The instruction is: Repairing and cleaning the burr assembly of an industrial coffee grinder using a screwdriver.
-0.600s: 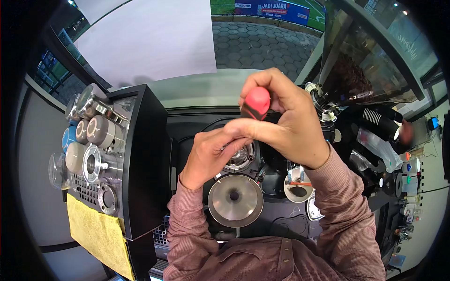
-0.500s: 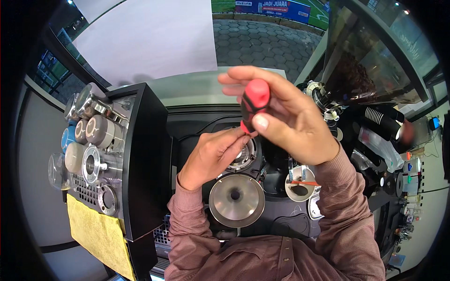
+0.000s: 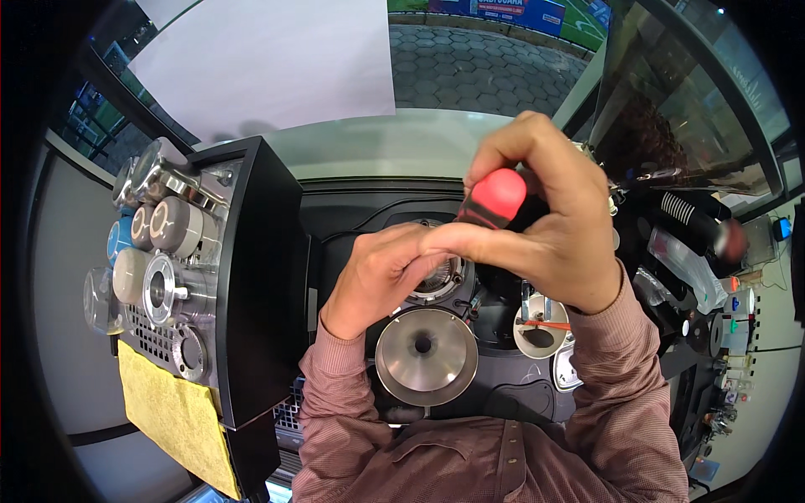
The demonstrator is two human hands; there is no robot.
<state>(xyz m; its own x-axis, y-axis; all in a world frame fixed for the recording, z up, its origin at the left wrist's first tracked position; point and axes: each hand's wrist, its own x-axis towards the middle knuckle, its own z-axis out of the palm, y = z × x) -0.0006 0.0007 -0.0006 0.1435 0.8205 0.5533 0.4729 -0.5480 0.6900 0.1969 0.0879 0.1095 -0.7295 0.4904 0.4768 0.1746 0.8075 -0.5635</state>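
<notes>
A screwdriver with a red and black handle [image 3: 501, 194] is raised over the counter, its butt end tilted up toward me. Curled fingers of my right hand [image 3: 560, 220] wrap the handle, the thumb stretched across toward my left hand. My left hand [image 3: 369, 275] is closed in a pinch at the lower end of the screwdriver; the shaft and tip are hidden behind the hands. Beneath them sits a round ridged metal part [image 3: 436, 287] of an opened machine, partly covered by my left fingers. Nearer to me stands a steel funnel-shaped hopper [image 3: 419, 369].
At left, a black machine [image 3: 268, 293] carries cups, a metal ring [image 3: 190, 352] and a yellow cloth [image 3: 176, 419]. Right of the hopper is a white cup [image 3: 528, 342] with small tools inside. A cable runs behind the round part, and a glass window stands beyond.
My right hand has shifted right and slightly down, its loosely spread fingers now curled around the handle. The screwdriver's butt end has swung right. My left hand stays nearly in place.
</notes>
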